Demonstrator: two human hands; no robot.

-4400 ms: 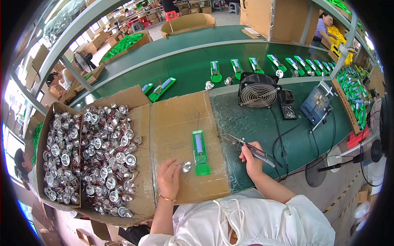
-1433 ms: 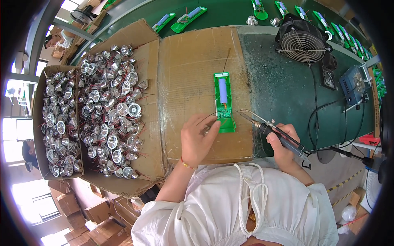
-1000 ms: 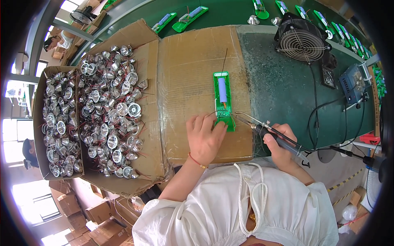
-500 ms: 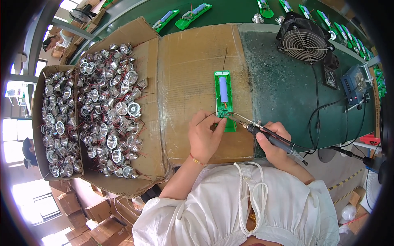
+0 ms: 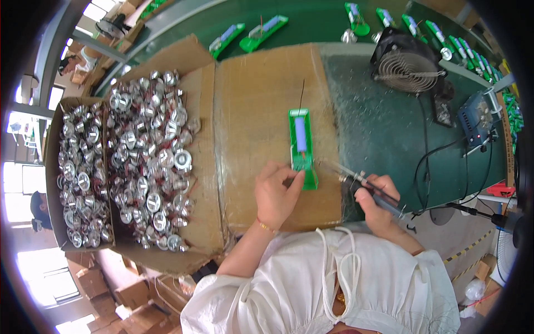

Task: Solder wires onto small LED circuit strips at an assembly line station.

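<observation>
A narrow green circuit board point(image 5: 302, 146) with a blue cylindrical cell and a thin black wire lies on a flat cardboard sheet point(image 5: 256, 111). My left hand point(image 5: 276, 192) rests on the cardboard, its fingertips pinching the board's near left corner. My right hand point(image 5: 375, 201) grips a soldering iron point(image 5: 356, 182) like a pen. The iron's metal tip points left, right at the board's near right edge. Whether a small part sits under my left fingers is hidden.
Two open cardboard boxes point(image 5: 133, 161) of several shiny metal cups stand to the left. A small black fan point(image 5: 410, 68) and a soldering station point(image 5: 477, 119) with cables sit on the green mat at right. More green boards point(image 5: 261, 32) lie on the conveyor behind.
My head has dropped closer since the oldest frame. My left hand shifted slightly on the board's near end, and the iron's tip moved left to the board's edge.
</observation>
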